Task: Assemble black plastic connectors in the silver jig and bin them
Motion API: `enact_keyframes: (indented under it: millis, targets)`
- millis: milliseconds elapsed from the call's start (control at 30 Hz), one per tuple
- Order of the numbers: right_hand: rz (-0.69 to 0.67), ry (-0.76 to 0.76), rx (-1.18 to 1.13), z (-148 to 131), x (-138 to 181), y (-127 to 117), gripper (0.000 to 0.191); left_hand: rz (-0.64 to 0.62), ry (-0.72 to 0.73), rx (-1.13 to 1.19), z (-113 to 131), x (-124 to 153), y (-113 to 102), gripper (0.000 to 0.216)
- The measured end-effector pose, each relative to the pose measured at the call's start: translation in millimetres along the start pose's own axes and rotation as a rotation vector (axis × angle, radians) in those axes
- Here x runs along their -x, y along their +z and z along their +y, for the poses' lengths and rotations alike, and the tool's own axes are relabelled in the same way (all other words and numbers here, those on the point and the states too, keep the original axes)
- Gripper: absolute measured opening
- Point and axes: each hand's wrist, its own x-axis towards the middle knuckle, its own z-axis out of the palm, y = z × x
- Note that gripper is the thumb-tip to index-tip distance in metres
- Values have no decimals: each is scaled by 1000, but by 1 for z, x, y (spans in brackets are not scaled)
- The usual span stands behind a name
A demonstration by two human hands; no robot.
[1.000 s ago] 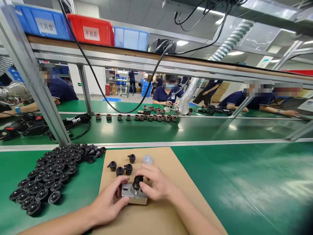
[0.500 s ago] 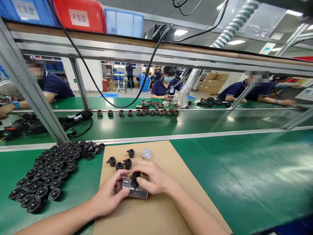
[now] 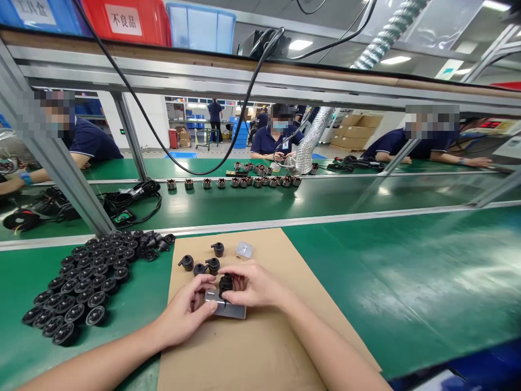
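A small silver metal block [image 3: 231, 310] lies on a brown cardboard sheet [image 3: 260, 347] near me. My left hand [image 3: 184, 315] grips the block's left end with curled fingers. My right hand [image 3: 252, 284] pinches a small black plastic part [image 3: 225, 284] that stands on top of the block. Just behind my hands, three more black parts [image 3: 200, 265] and another one [image 3: 218, 249] sit on the cardboard. A small clear square piece [image 3: 243, 250] lies beside them.
A large pile of black round parts [image 3: 85, 282] covers the green mat on my left. Beyond it runs a green conveyor belt [image 3: 325, 198] carrying a row of small metal motors [image 3: 244, 182]. Black cables [image 3: 134, 198] lie at the left. Other workers sit across the belt.
The black part has gone lower onto the metal block under my right hand. The camera has tilted slightly, so everything sits a bit higher in view.
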Motion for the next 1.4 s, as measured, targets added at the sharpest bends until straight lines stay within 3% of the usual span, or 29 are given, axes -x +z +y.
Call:
enact_keyframes:
  millis: [233, 333, 467, 533, 900, 1000, 1067, 1133, 1267, 1400]
  targets:
    - [-79, 181, -65, -2, 2, -6, 34, -4, -31, -26, 5, -1, -1, 53]
    - [-114, 177, -4, -10, 0, -7, 29, -2, -24, -30, 5, -1, -1, 52]
    - [-97, 112, 149, -26, -2, -7, 6, -1, 2, -18, 4, -1, -1, 52]
    - [-95, 112, 162, -30, -2, -8, 6, -4, 2, -10, 4, -1, -1, 52]
    - [-174, 203, 10, -18, 0, -7, 22, -16, -18, 25, 5, -1, -2, 52]
    - [-173, 170, 32, -19, 1, -8, 20, -20, -15, 17, 5, -2, -2, 51]
    - [-182, 144, 27, -15, 2, -11, 29, -23, -6, 3, 4, -1, -2, 51]
    - [-93, 176, 43, -4, 3, -19, 39, -38, 9, -40, 2, -1, -2, 51]
    - [223, 323, 200, 28, 4, -39, 45, -59, 48, -200, 1, 3, 1, 56]
    - [188, 384, 299, 47, 3, -44, 68, -58, 69, -233, 0, 4, 4, 57]
